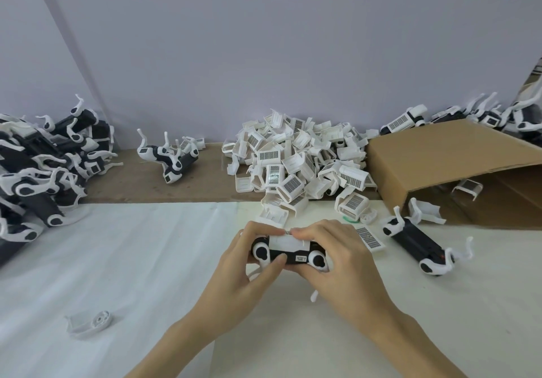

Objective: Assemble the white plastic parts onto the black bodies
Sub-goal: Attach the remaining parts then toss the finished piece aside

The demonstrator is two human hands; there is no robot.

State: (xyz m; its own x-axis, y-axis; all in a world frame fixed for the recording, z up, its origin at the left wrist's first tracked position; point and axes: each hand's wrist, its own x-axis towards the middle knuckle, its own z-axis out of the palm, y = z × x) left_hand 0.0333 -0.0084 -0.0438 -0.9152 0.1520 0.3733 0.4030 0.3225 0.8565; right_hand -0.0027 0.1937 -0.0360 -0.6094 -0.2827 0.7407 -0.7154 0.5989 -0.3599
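From the head view, the left hand (pixel 249 256) and the right hand (pixel 337 253) both curl around one black body (pixel 289 256), pressing a white part (pixel 289 243) onto its top. Push evenly so both ends snap in. The pile of white parts (pixel 296 160) sits just beyond the hands. The desk (pixel 146 260) has open room to their left.

parts heap (pixel 296 160) centre, box (pixel 445 160) right, bodies (pixel 38 166) left
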